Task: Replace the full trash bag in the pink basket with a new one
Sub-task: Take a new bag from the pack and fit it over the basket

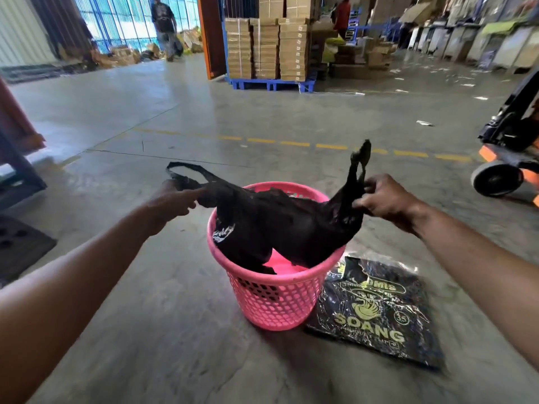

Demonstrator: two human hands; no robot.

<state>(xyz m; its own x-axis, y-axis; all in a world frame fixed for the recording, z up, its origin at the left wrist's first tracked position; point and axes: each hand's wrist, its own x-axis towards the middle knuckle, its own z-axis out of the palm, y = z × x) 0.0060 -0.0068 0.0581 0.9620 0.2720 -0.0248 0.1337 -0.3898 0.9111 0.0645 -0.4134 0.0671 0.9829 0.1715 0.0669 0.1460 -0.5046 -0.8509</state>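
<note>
A pink perforated basket (274, 298) stands on the concrete floor in front of me. A black plastic trash bag (285, 223) hangs stretched above it, its lower part dipping inside the basket. My left hand (172, 199) grips the bag's left handle loop beyond the basket's left rim. My right hand (385, 199) pinches the bag's right handle, which sticks upward. The pink bottom of the basket shows under the bag.
A flat black pack of bags (376, 313) printed with yellow letters lies on the floor right of the basket. A pallet truck (510, 153) stands at far right. Stacked cartons on a blue pallet (268, 51) sit ahead. A person (164, 24) walks far off.
</note>
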